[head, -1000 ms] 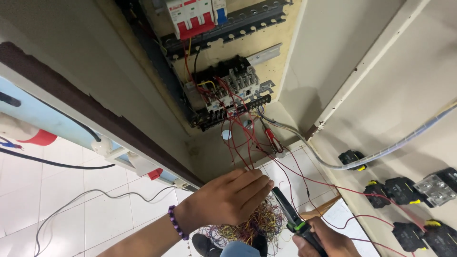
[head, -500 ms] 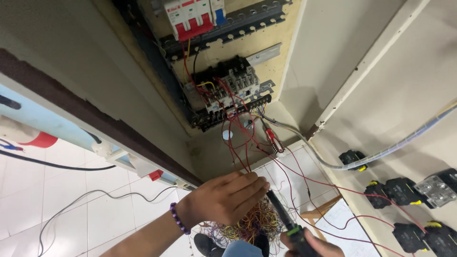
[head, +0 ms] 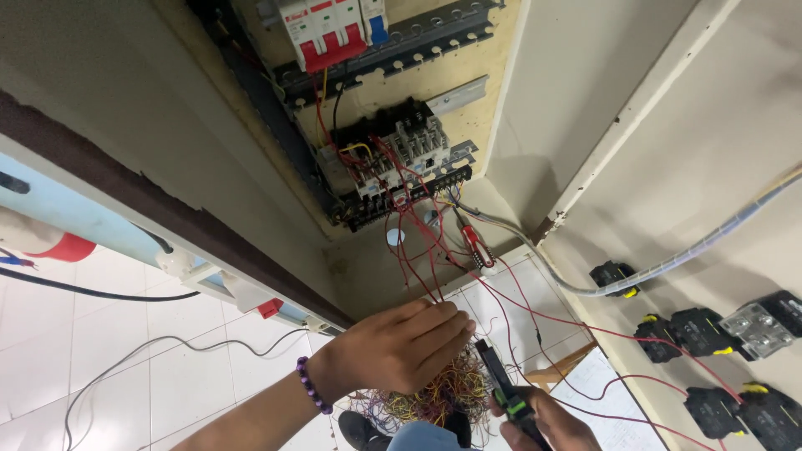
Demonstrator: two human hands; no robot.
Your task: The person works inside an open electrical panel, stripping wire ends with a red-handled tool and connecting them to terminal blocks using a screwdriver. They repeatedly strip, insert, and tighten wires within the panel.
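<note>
Head view: open electrical cabinet (head: 585,108), beige walls, plywood backboard carrying a red-and-white breaker (head: 330,32) and a black contactor (head: 397,150); white tiled floor (head: 100,351) below. Left hand (head: 401,347) reaches forward, fingers pinched on thin red wires (head: 418,250) hanging from the terminals. Right hand (head: 543,422), low at frame edge, grips a black-and-green tool (head: 501,384) beside a tangled wire bundle (head: 443,397).

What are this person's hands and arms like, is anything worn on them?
Both hands are bare, with no gloves. The left hand has a bracelet of round purple beads at the wrist, and its forearm shows no sleeve. The right hand is only partly in view, with nothing worn.
</note>
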